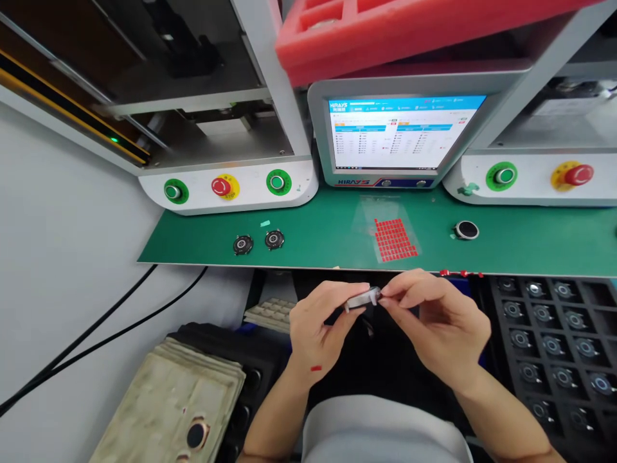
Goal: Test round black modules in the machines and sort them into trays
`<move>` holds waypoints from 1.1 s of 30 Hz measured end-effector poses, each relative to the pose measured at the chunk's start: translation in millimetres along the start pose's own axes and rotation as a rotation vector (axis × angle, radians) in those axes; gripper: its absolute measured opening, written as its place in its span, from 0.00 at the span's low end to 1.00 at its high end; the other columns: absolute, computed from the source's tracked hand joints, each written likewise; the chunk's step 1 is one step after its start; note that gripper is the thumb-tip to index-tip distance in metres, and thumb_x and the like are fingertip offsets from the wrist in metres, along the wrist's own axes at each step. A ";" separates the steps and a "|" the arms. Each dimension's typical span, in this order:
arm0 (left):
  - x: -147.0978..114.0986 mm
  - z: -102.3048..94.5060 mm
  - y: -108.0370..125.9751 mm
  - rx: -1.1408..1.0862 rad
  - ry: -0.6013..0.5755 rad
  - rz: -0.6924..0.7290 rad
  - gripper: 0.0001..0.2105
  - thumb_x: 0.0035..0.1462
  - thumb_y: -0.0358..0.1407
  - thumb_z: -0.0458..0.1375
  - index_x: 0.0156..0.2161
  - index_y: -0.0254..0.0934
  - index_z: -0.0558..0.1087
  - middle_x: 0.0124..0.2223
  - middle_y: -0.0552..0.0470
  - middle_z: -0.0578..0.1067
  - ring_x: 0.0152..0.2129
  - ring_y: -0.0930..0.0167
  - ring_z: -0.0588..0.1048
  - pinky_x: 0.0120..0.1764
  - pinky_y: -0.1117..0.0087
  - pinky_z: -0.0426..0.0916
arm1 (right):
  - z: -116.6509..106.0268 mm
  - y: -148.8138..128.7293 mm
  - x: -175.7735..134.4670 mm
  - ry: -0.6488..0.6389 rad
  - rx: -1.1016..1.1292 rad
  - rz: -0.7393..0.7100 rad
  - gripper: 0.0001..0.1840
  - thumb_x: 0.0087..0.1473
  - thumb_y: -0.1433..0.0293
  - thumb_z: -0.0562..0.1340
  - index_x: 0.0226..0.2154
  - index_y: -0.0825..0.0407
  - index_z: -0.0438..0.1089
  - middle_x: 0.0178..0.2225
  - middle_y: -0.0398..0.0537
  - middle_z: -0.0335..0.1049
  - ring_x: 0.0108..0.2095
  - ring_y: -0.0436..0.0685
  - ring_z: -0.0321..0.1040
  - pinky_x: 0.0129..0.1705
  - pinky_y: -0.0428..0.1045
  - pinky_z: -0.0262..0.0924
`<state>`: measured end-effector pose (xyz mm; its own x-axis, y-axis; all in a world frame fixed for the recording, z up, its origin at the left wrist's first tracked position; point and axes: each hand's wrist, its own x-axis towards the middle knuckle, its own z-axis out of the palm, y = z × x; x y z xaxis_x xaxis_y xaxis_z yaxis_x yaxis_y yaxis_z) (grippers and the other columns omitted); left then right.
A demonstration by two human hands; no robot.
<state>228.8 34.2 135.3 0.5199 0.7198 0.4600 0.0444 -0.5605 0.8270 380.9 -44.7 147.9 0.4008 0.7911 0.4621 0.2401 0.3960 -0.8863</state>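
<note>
My left hand (321, 325) grips a silver smartwatch case (360, 299) by its edges, between the thumb below and the fingers above. The case is seen nearly side-on, its lugs pointing down. My right hand (434, 318) is closed in a pinch, thumb and forefinger pressed at the right end of the same case; anything small between those fingertips is hidden. A small red sticker (315, 368) clings to my left wrist. Just beyond the hands, a clear sheet of red stickers (396, 240) lies on the green bench (318, 238).
Two round black watch backs (259, 243) lie on the bench at left, one watch (466, 230) at right. Button panels (226, 188) and a monitor (409, 135) stand behind. Black trays of watches (552, 347) fill the lower right; stacked pale trays (168, 392) sit lower left.
</note>
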 end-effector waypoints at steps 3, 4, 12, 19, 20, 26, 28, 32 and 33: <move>4.0 -4.8 0.0 -0.032 -0.049 0.048 0.14 0.58 0.26 0.62 0.48 0.41 0.77 0.39 0.51 0.81 0.32 0.74 0.78 0.35 0.77 0.73 | -11.2 -3.6 9.3 -0.184 -0.018 -0.023 0.15 0.53 0.85 0.63 0.34 0.49 0.67 0.34 0.43 0.71 0.36 0.51 0.70 0.37 0.48 0.67; 5.0 -5.9 -0.1 -0.047 -0.061 0.060 0.14 0.58 0.26 0.62 0.48 0.41 0.77 0.39 0.51 0.81 0.32 0.74 0.78 0.35 0.77 0.72 | -14.9 -5.1 12.8 -0.248 -0.023 -0.029 0.14 0.54 0.85 0.62 0.33 0.49 0.66 0.34 0.43 0.70 0.35 0.51 0.69 0.37 0.48 0.67; 3.6 -5.6 -0.7 -0.106 -0.078 0.102 0.13 0.60 0.29 0.61 0.50 0.40 0.77 0.41 0.49 0.82 0.31 0.73 0.78 0.32 0.77 0.72 | -22.5 -8.4 18.2 -0.349 -0.002 -0.085 0.15 0.54 0.85 0.61 0.31 0.49 0.61 0.33 0.43 0.67 0.35 0.51 0.68 0.34 0.49 0.67; 3.9 -3.4 -1.2 -0.105 -0.009 0.086 0.14 0.58 0.26 0.62 0.48 0.40 0.77 0.39 0.51 0.81 0.33 0.74 0.78 0.34 0.77 0.72 | -5.1 -7.3 3.2 -0.041 -0.123 -0.206 0.19 0.48 0.87 0.67 0.38 0.49 0.69 0.35 0.46 0.78 0.37 0.55 0.76 0.37 0.51 0.73; 4.6 -3.8 -1.9 -0.107 -0.014 0.090 0.14 0.58 0.26 0.62 0.48 0.40 0.77 0.39 0.51 0.81 0.33 0.74 0.78 0.34 0.77 0.72 | -4.5 -7.6 3.2 -0.027 -0.141 -0.225 0.19 0.48 0.87 0.67 0.38 0.49 0.70 0.34 0.45 0.78 0.36 0.55 0.76 0.36 0.51 0.74; 9.6 -7.3 -6.3 -0.141 -0.079 0.083 0.10 0.60 0.31 0.61 0.47 0.40 0.78 0.38 0.50 0.82 0.31 0.72 0.78 0.33 0.75 0.72 | -12.8 -11.7 13.4 -0.145 -0.162 -0.214 0.16 0.49 0.86 0.67 0.34 0.49 0.71 0.30 0.43 0.77 0.32 0.54 0.76 0.34 0.51 0.74; 9.9 -7.3 -6.9 -0.174 -0.079 0.082 0.10 0.60 0.32 0.61 0.47 0.40 0.78 0.39 0.50 0.81 0.31 0.73 0.77 0.33 0.75 0.72 | -15.3 -15.8 16.0 -0.199 -0.218 -0.266 0.16 0.50 0.86 0.65 0.35 0.49 0.70 0.32 0.45 0.77 0.33 0.54 0.76 0.35 0.51 0.74; 6.4 -4.8 -4.0 -0.192 -0.013 0.072 0.10 0.61 0.32 0.61 0.47 0.40 0.77 0.37 0.50 0.80 0.31 0.73 0.76 0.32 0.75 0.71 | -13.3 -23.1 14.1 -0.262 -0.337 -0.292 0.14 0.53 0.84 0.62 0.32 0.48 0.66 0.33 0.46 0.76 0.34 0.54 0.75 0.34 0.50 0.73; 4.5 -3.6 -1.9 -0.177 0.014 0.070 0.10 0.61 0.32 0.61 0.47 0.40 0.77 0.37 0.50 0.80 0.31 0.73 0.76 0.32 0.75 0.71 | -11.7 -23.5 12.6 -0.255 -0.365 -0.291 0.14 0.53 0.84 0.61 0.30 0.47 0.64 0.33 0.46 0.75 0.34 0.54 0.75 0.33 0.50 0.73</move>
<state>228.0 40.0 136.9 0.5041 0.6883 0.5217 -0.1428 -0.5293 0.8363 390.6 -49.5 174.9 0.0546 0.7791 0.6245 0.6196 0.4640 -0.6330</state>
